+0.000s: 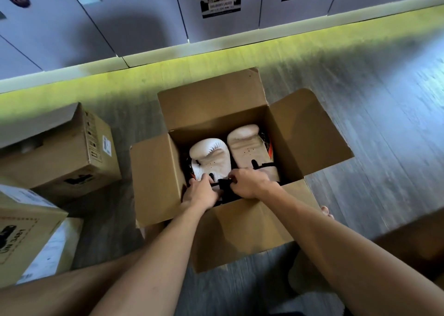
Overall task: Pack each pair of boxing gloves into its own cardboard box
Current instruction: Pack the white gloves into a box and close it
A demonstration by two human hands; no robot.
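An open cardboard box (216, 104) stands on the floor in front of me with all its flaps spread. Two cream-white boxing gloves lie inside side by side, palms up: the left glove (211, 158) and the right glove (247, 147). Both my hands reach into the near side of the box. My left hand (200, 193) grips the cuff end of the left glove. My right hand (248, 183) pinches a black strap (222, 184) at the cuff between the two hands. The cuffs are mostly hidden by my hands.
A cardboard box with its flap partly raised (60, 152) sits to the left, and another printed box (26, 229) lies nearer at the lower left. White lockers (144, 15) line the far wall above a lit plinth. Grey wood floor (384, 123) spreads to the right.
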